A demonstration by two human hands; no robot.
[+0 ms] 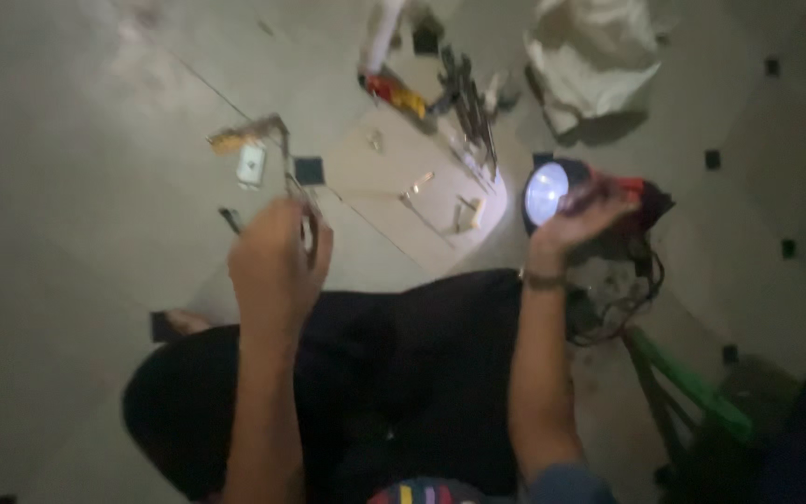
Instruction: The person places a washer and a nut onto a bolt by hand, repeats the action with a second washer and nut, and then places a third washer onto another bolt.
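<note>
Above the dim tiled floor (67, 280), the left hand (277, 257) has its fingers (314, 245) pinched on a thin metal tool (293, 182) whose lower end is hidden in the grip; its exact kind is too blurred to tell. The right hand (578, 217) curls its fingers over a red lit torch with a round glowing lens (552, 191), covering most of the body. Dark wires (632, 299) trail below it. Small tools (464, 98) and a crumpled white sack (590, 51) farther off are indistinct. Dark trousers (394, 373) fill the lower frame.
</note>
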